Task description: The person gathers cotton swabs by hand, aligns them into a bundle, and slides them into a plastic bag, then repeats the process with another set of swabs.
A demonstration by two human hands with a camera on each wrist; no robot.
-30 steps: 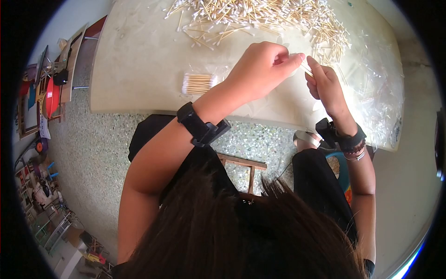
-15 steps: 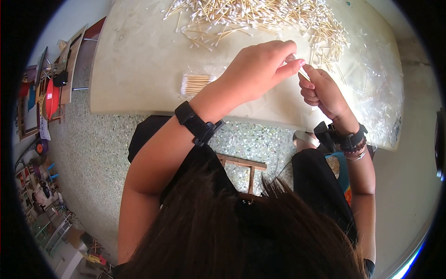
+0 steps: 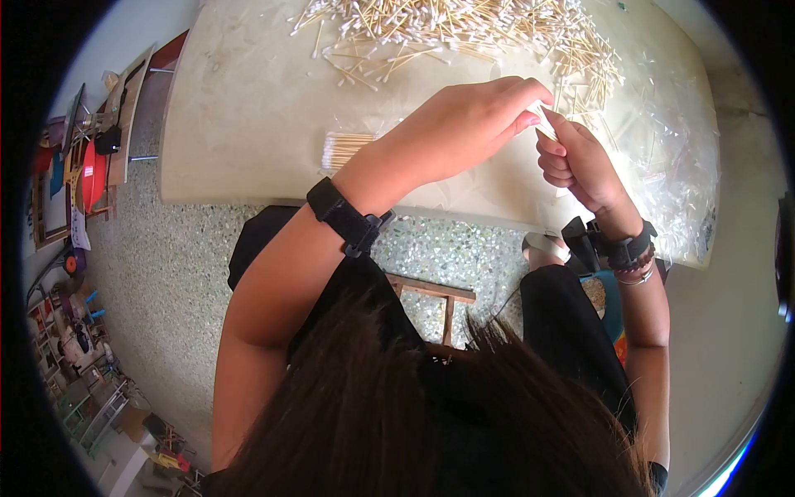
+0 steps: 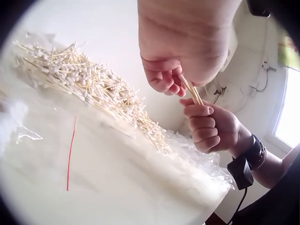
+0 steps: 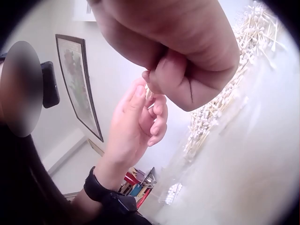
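My right hand has its fingers curled round a few wooden cotton swabs, whose upper ends stick out above the fist. From the other side my left hand reaches over, thumb and forefinger pinching those swabs at their white tips. Its other fingers bend loosely, as the right wrist view shows. Both hands are held above the table, close together. The fist hides the lower part of the swabs. Left of the hands lies a clear packet of cotton swabs, partly covered by the left wrist.
A big loose heap of cotton swabs spreads over the far side of the table. Crumpled clear plastic bags lie along the right side. A red strip shows on the tabletop. Below the near edge stands a wooden stool.
My left hand has moved right, its forefinger coming down with the thumb onto the swab tips. The right hand shifted slightly down and left, its fingers curling in a tighter fist.
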